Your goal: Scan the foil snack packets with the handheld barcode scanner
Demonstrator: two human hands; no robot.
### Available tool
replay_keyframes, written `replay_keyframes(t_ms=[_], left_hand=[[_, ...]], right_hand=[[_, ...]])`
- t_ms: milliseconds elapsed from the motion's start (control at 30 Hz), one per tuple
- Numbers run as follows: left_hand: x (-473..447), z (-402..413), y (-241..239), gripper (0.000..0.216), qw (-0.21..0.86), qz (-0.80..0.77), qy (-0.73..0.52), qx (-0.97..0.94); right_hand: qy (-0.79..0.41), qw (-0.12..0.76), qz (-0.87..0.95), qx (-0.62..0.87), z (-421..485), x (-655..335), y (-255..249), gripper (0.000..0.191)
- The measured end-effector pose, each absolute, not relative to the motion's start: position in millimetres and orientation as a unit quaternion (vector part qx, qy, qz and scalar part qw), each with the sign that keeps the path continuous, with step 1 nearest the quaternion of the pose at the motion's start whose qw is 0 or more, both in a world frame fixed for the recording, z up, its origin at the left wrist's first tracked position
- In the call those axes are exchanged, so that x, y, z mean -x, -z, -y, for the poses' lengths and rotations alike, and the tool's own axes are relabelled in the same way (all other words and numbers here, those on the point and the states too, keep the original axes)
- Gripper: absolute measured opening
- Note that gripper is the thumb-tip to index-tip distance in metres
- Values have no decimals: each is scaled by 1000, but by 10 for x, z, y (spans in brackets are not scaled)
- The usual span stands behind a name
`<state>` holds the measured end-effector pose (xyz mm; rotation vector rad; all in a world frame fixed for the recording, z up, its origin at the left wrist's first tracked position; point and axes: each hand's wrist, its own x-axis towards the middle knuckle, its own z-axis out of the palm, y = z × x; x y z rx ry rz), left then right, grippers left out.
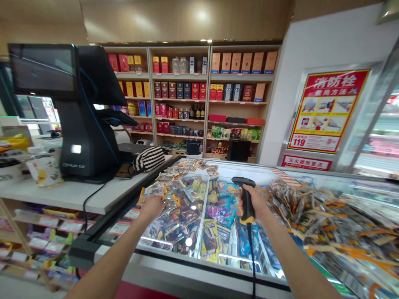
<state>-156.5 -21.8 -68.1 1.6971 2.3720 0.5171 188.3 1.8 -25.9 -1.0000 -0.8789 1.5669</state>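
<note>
My right hand point(258, 202) grips the handle of a black and yellow barcode scanner point(245, 198), held upright over the glass lid of a chest freezer point(199, 253); its cable hangs down toward me. My left hand point(152, 206) reaches onto a pile of small snack packets point(174, 178) lying on the freezer's left side, fingers curled down on one packet. Through the glass I see several ice cream packs point(215, 216).
A black checkout terminal point(84, 124) with a screen stands on the white counter point(71, 193) at left, beside a striped pouch point(149, 158). More snack packets point(311, 216) cover the freezer's right side. Shelves of boxed goods point(187, 91) and a red fire notice point(327, 110) line the back wall.
</note>
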Motion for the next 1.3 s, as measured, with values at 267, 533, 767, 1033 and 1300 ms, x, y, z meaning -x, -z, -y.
replay_keyframes(t_ms=[267,533,767,1033,1300], left_hand=[[1249,65,600,22,223,-773,-291,-517],[616,-187,608,27,267,-710,-455,-467],[332,-301,593,25,311,-669,-494,-460],[183,-374,604,25,311,-664,-502,-458],[26,-511,697,26,294,-667,-502,-466]], right_hand=[[-673,497,378,397,80,-1881,320,22],[-700,462,377,392,332,-1779,199,25],[-732,438,399,337,407,-1728,62,25],[-738,437,395,330,405,-1751,-5,25],[-684,488,406,360,335,-2036,-53,23]])
